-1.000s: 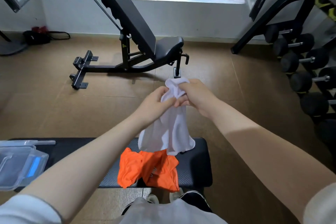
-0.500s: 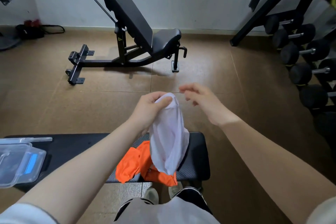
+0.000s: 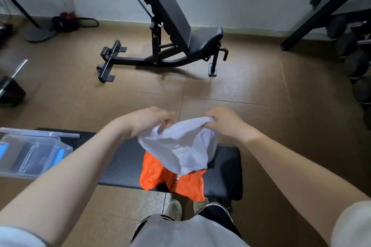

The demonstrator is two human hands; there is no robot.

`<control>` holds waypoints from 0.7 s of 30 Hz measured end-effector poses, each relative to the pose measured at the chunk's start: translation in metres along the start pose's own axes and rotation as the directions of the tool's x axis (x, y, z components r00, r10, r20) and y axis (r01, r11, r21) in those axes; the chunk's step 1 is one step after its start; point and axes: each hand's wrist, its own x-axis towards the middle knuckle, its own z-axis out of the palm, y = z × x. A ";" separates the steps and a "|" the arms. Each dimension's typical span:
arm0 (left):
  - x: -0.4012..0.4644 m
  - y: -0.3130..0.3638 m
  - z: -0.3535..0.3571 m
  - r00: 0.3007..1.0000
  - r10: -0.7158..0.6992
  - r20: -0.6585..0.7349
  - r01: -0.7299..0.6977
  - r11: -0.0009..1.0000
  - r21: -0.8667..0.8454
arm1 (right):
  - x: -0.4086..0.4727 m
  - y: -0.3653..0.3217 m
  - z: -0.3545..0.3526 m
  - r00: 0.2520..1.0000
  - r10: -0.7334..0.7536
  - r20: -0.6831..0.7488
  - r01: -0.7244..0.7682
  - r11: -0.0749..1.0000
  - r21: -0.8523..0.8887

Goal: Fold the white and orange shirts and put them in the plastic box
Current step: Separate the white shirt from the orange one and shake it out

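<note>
Both hands, left hand [image 3: 149,121] and right hand [image 3: 224,121], pinch a white shirt [image 3: 180,146] above an orange shirt [image 3: 172,178] on a black bench [image 3: 224,170], beside a clear plastic box [image 3: 30,156] whose contents I cannot tell.

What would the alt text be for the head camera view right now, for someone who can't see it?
Seen from above, a person's left hand and right hand hold a crumpled white shirt up over an orange shirt lying on a black padded bench. A clear plastic box sits at the bench's left end.
</note>
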 end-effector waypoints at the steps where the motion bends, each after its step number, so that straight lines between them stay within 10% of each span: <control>1: 0.002 -0.006 0.003 0.994 -0.102 -0.042 0.108 0.975 0.194 | -0.001 -0.006 -0.001 1.000 -0.018 -0.023 0.017 0.998 -0.061; 7: 0.024 0.007 0.023 0.974 0.108 -0.200 0.019 0.838 0.545 | -0.002 -0.041 -0.004 0.993 -0.047 -0.105 0.069 0.974 0.217; 11: 0.018 0.015 0.016 0.890 0.212 -0.404 -0.229 0.973 0.006 | -0.009 -0.023 -0.015 0.992 -0.113 0.048 0.072 0.857 0.511; 15: 0.002 0.022 0.000 0.858 0.034 -0.513 -0.374 0.726 -0.577 | -0.009 0.014 0.005 0.945 -0.072 0.320 -0.054 0.928 0.370; 18: 0.000 0.012 -0.022 0.780 -0.170 -0.602 -0.387 0.625 -0.678 | -0.008 0.036 0.018 0.948 0.025 0.316 -0.131 0.939 0.318; 21: 0.006 -0.017 -0.024 0.739 -0.244 -0.628 -0.200 0.810 -0.551 | -0.014 0.031 0.013 0.964 0.099 0.248 -0.219 0.823 0.525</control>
